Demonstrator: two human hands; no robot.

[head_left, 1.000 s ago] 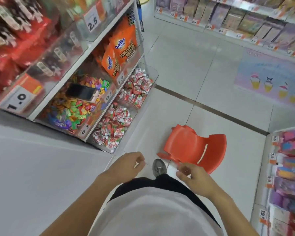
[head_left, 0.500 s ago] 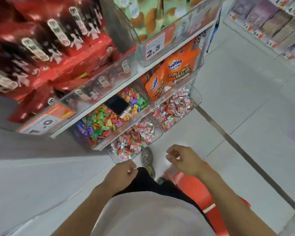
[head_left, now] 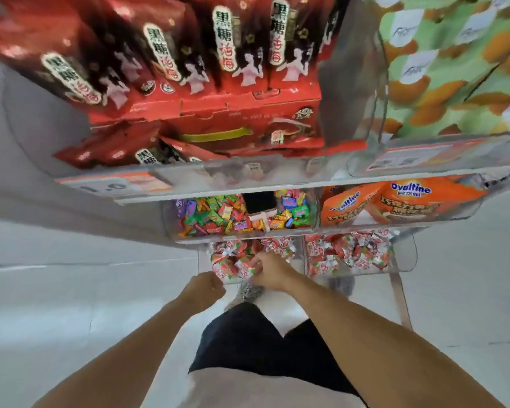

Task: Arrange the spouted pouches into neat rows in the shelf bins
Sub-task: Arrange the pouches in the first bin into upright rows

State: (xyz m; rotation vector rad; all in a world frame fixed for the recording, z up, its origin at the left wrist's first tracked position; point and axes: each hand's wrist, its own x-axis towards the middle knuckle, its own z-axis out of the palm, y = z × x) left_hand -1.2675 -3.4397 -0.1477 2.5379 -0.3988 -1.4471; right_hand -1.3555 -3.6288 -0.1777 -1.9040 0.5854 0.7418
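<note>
My left hand (head_left: 204,290) hangs at waist height with its fingers loosely curled and nothing visible in it. My right hand (head_left: 270,272) is a little farther forward, also loosely curled and blurred, over the lowest clear bin of red-and-white candy packs (head_left: 233,260). Orange Ovaltine pouches (head_left: 401,201) lie in the clear bin (head_left: 424,220) on the shelf above, to the right. Red packets with white labels (head_left: 224,45) stand in a red carton (head_left: 218,113) on the top shelf. No spout shows on any pack.
A bin of mixed colourful sweets (head_left: 218,213) holds a dark phone (head_left: 259,201) on a small stand. Green-and-orange bags (head_left: 454,69) fill the upper right bin. A second candy bin (head_left: 351,254) sits low right. White tiled floor (head_left: 71,304) surrounds my feet.
The view has swung from the aisle and the red chair to face the shelf close up. Both hands stayed in front of my waist, and the right one now overlaps the lowest candy bin.
</note>
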